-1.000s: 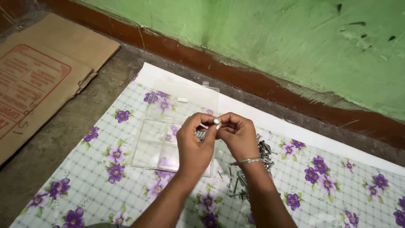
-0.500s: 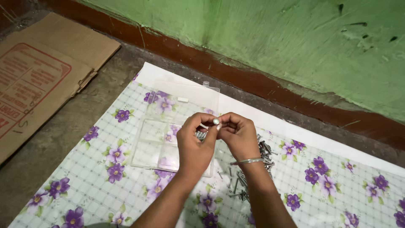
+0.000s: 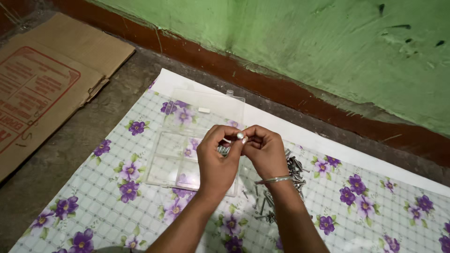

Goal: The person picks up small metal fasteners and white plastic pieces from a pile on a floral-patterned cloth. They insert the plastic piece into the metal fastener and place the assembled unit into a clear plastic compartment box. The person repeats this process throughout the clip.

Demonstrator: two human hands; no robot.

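Held thing: a small silvery metal fastener [image 3: 240, 136], a screw or bolt by its rounded head, pinched between the fingertips of both hands above the box; its shank is hidden by the fingers.
Left hand: the left hand [image 3: 216, 161] has thumb and forefinger closed together on the fastener, knuckles toward the camera.
Right hand: the right hand [image 3: 266, 152], with a thin silver bangle [image 3: 275, 179] at the wrist, meets the left, its grip clamped on the same piece from the other side.
Change: almost none against the two earlier frames. Hands, fastener and box stand in the same places; only the view has slid a trifle. The hands stay locked on the piece, which reads as fine fingertip work going on in place rather than a carry.
Box: a clear plastic compartment box [image 3: 187, 154] with its lid [image 3: 206, 110] open lies flat just under and beyond the hands; a few grey screws [image 3: 222, 150] show in one cell beside the left thumb.
Loose stock: a heap of grey metal screws [image 3: 281, 182] lies beneath the right wrist.
Surface: a white sheet printed with purple flowers [image 3: 117, 197] spread on the concrete floor [image 3: 70, 140].
Surroundings: flattened brown cardboard [image 3: 42, 84] to the left, green wall [image 3: 304, 47] behind.
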